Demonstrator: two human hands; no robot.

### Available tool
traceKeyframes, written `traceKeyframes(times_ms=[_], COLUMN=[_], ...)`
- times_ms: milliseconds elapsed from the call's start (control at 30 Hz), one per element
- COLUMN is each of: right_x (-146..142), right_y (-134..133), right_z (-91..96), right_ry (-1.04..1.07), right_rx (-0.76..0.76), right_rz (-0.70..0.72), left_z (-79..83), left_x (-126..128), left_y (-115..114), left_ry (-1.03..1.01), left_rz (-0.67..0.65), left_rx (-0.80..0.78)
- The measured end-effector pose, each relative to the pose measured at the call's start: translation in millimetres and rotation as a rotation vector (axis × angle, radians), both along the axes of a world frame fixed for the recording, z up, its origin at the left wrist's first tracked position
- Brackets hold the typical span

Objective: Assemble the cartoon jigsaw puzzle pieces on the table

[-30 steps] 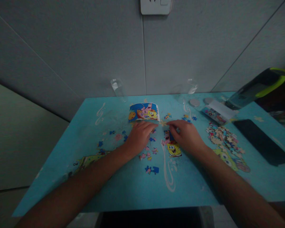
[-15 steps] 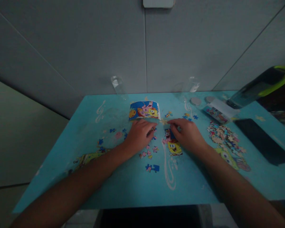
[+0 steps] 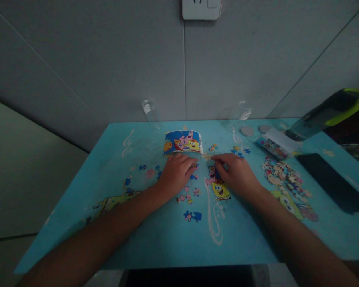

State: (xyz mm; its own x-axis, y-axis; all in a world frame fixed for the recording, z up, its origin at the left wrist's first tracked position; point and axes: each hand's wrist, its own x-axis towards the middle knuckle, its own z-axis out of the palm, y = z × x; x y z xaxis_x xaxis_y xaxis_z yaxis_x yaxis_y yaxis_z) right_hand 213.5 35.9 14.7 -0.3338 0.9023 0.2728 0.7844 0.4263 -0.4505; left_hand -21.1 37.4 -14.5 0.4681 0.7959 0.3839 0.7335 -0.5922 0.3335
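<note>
My left hand [image 3: 176, 173] rests palm down on the blue table [image 3: 155, 239], fingers curled over small loose puzzle pieces just below a printed cartoon picture card [image 3: 182, 142]. My right hand [image 3: 235, 172] lies beside it, fingers bent and tips pinched toward a small pale piece [image 3: 207, 156] between the two hands. A joined patch of puzzle with a yellow cartoon figure [image 3: 218, 187] sits under the right hand's inner edge. More loose pieces [image 3: 188, 195] lie below my left hand, and a blue pair [image 3: 193, 216] lies nearer me.
A heap of unsorted pieces [image 3: 283, 177] lies at the right, with a small puzzle box [image 3: 273, 144] behind it. A black phone [image 3: 332, 181] and a dark bottle with a green top [image 3: 326, 113] are at the far right. Two clear tubes [image 3: 149, 111] stand against the grey wall.
Both hands stay in nearly the same place; the fingers shift slightly over the pieces. The view has tilted a little.
</note>
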Motion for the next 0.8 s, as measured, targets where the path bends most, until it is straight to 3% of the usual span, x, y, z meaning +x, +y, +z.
traceKeyframes(times_ms=[800], right_x=[-0.3], right_y=[-2.7], right_z=[1.5], right_ry=[0.011], right_rx=[-0.035], right_rz=[0.007], left_z=[1.4], left_x=[2.0], left_y=[-1.1], left_ry=[-0.017], left_rz=[-0.057], left_rx=[-0.035])
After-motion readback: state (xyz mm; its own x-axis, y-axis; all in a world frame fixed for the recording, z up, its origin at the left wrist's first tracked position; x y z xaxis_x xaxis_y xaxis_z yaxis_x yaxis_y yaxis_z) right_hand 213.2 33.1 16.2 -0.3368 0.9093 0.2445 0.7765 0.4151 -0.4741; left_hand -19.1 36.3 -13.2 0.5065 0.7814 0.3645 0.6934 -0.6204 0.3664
